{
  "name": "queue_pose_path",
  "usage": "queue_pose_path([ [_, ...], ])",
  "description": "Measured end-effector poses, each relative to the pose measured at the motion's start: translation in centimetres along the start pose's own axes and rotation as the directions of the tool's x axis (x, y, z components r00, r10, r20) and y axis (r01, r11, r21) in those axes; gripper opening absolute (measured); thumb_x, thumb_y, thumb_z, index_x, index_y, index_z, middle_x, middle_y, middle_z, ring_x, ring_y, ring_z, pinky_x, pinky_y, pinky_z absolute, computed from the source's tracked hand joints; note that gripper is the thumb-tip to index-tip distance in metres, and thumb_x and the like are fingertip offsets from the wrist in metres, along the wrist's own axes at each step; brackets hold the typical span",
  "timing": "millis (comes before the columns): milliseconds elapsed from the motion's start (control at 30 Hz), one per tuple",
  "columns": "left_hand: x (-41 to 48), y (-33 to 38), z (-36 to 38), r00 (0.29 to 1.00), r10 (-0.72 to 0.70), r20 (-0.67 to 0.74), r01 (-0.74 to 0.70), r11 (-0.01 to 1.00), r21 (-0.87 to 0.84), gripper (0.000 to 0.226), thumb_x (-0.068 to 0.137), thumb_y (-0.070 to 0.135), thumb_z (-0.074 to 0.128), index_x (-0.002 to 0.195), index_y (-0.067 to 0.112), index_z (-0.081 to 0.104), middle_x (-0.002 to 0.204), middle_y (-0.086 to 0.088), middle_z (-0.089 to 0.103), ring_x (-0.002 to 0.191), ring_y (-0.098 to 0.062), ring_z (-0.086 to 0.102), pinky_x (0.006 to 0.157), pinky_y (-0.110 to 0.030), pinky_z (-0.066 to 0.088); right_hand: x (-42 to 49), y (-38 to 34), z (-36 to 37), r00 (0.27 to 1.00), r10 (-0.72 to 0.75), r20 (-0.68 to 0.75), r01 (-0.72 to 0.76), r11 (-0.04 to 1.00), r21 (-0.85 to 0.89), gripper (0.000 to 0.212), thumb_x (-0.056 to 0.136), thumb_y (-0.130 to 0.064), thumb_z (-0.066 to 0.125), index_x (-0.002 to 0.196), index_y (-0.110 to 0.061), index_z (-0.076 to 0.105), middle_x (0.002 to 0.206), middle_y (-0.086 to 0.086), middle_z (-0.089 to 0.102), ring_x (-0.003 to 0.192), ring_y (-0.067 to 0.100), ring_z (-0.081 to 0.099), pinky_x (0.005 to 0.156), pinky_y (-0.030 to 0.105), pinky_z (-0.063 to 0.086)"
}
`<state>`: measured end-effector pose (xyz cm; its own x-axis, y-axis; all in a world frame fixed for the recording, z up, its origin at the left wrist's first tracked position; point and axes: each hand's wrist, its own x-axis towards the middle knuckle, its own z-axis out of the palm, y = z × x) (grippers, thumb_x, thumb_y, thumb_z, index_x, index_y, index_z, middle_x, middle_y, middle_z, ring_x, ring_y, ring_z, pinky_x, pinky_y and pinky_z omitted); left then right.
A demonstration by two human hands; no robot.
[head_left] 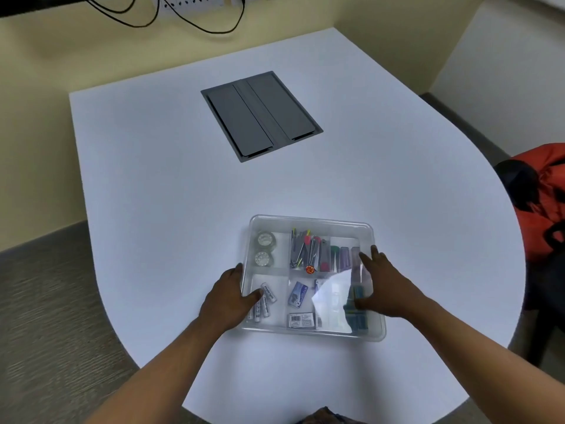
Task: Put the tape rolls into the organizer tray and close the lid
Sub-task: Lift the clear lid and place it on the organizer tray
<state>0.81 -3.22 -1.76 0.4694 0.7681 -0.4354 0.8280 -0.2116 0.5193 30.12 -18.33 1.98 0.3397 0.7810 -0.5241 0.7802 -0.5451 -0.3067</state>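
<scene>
A clear plastic organizer tray (312, 220) sits on the white table near me, with a transparent lid (330, 298) lying over it. Two clear tape rolls (264, 249) lie in its far-left compartment, one behind the other. My left hand (229, 296) grips the tray's left edge, thumb on top of the lid above the batteries. My right hand (382, 289) lies flat on the lid at the right side, fingers spread. Other compartments hold batteries, clips, staple boxes and coloured items.
A grey flip-cover cable hatch (261, 116) is set into the table (153, 179) further back. An orange and black bag (541, 191) rests on a chair at the right. Black cables hang on the wall behind.
</scene>
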Motion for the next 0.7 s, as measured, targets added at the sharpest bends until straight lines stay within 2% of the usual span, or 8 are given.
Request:
queue_pose_path([
  [67, -0.2, -0.2, -0.4, 0.994, 0.106, -0.016, -0.103, 0.986, 0.129, 0.087, 0.085, 0.055, 0.056, 0.151, 0.018, 0.013, 0.159, -0.001, 0.018, 0.143, -0.018, 0.025, 0.11, -0.034, 0.03, -0.3, 0.3, 0.2, 0.997, -0.021, 0.077, 0.03, 0.992, -0.124, 0.136, 0.056, -0.059, 0.083, 0.152, -0.022, -0.007, 0.161, 0.002, -0.016, 0.148, 0.022, -0.009, 0.115, 0.044, 0.027],
  [167, -0.5, -0.8, -1.4, 0.966, 0.253, 0.059, -0.257, 0.898, 0.356, 0.099, 0.077, 0.069, 0.053, 0.151, 0.027, 0.004, 0.161, 0.008, 0.002, 0.143, -0.014, 0.025, 0.106, -0.032, 0.035, -1.0, 0.5, 0.5, 0.989, -0.022, 0.148, 0.063, 0.957, -0.283, 0.146, 0.05, -0.062, 0.083, 0.15, -0.023, -0.016, 0.159, -0.001, -0.021, 0.147, 0.018, -0.015, 0.109, 0.045, 0.037],
  [300, -0.4, -1.0, -3.1, 0.945, 0.227, 0.234, -0.314, 0.828, 0.465, 0.128, 0.051, 0.083, 0.061, 0.151, 0.029, 0.002, 0.158, 0.016, -0.013, 0.143, -0.008, 0.02, 0.106, -0.032, 0.037, -1.2, 0.6, 0.8, 0.989, -0.048, 0.143, 0.097, 0.929, -0.357, 0.144, 0.055, -0.057, 0.084, 0.148, -0.02, -0.02, 0.159, 0.002, -0.023, 0.146, 0.018, -0.015, 0.103, 0.044, 0.044],
  [367, -0.2, -0.8, -3.5, 0.941, 0.23, 0.25, -0.33, 0.793, 0.512, 0.13, 0.05, 0.078, 0.068, 0.151, 0.028, 0.003, 0.158, 0.014, -0.012, 0.144, -0.01, 0.02, 0.108, -0.032, 0.035, -1.2, 0.7, 0.9, 0.989, -0.066, 0.136, 0.111, 0.926, -0.361, 0.144, 0.056, -0.055, 0.084, 0.148, -0.019, -0.021, 0.159, 0.003, -0.023, 0.146, 0.019, -0.015, 0.103, 0.043, 0.044],
  [533, 0.2, 0.2, -3.6, 0.945, 0.192, 0.265, -0.316, 0.745, 0.587, 0.126, 0.054, 0.066, 0.076, 0.151, 0.025, 0.006, 0.16, 0.009, -0.002, 0.134, -0.02, 0.038, 0.106, -0.031, 0.036, -0.8, 0.9, 0.7, 0.986, -0.102, 0.13, 0.143, 0.918, -0.371, 0.146, 0.054, -0.056, 0.084, 0.148, -0.019, -0.021, 0.158, 0.004, -0.024, 0.146, 0.02, -0.017, 0.105, 0.042, 0.041],
  [633, 0.5, 0.5, -3.5, 0.946, 0.192, 0.26, -0.315, 0.732, 0.605, 0.124, 0.055, 0.066, 0.076, 0.151, 0.025, 0.01, 0.161, 0.008, 0.003, 0.134, -0.019, 0.039, 0.107, -0.03, 0.032, -0.3, 1.2, 0.2, 0.982, -0.116, 0.147, 0.164, 0.909, -0.382, 0.147, 0.055, -0.055, 0.085, 0.147, -0.018, -0.023, 0.158, 0.004, -0.026, 0.145, 0.02, -0.02, 0.105, 0.042, 0.039],
  [700, 0.4, 0.5, -3.3, 0.948, 0.196, 0.25, -0.311, 0.736, 0.602, 0.124, 0.055, 0.066, 0.076, 0.151, 0.025, 0.01, 0.161, 0.007, 0.002, 0.132, -0.018, 0.041, 0.104, -0.03, 0.035, 0.2, 1.3, 0.0, 0.979, -0.111, 0.171, 0.171, 0.905, -0.39, 0.149, 0.055, -0.052, 0.086, 0.146, -0.016, -0.026, 0.156, 0.005, -0.028, 0.144, 0.021, -0.024, 0.107, 0.045, 0.038],
])
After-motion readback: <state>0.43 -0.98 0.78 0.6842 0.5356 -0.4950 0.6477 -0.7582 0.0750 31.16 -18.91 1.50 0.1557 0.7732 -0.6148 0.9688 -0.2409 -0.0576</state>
